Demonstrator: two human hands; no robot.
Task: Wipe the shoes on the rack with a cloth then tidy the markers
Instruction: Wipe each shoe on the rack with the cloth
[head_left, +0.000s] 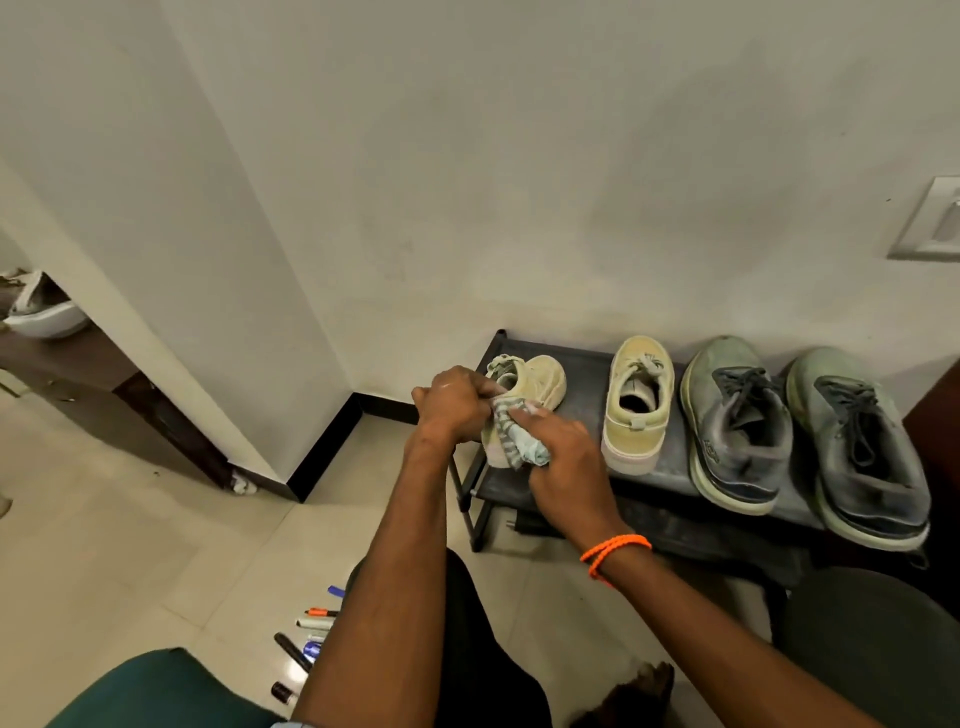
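Cream sneaker (535, 384) sits gripped in the left hand (457, 402); the right hand (563, 457) clutches the striped cloth (514, 436) against it. Hard rubbing could loosen that grip, dropping it onto the rack (582, 364).

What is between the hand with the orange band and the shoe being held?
The striped cloth, seen in the head view: the right hand presses it against the cream shoe.

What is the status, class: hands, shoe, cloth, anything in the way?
Left hand grips the pale yellow canvas shoe. Right hand presses the striped grey cloth against it. Markers untouched on the floor. Nothing in the way.
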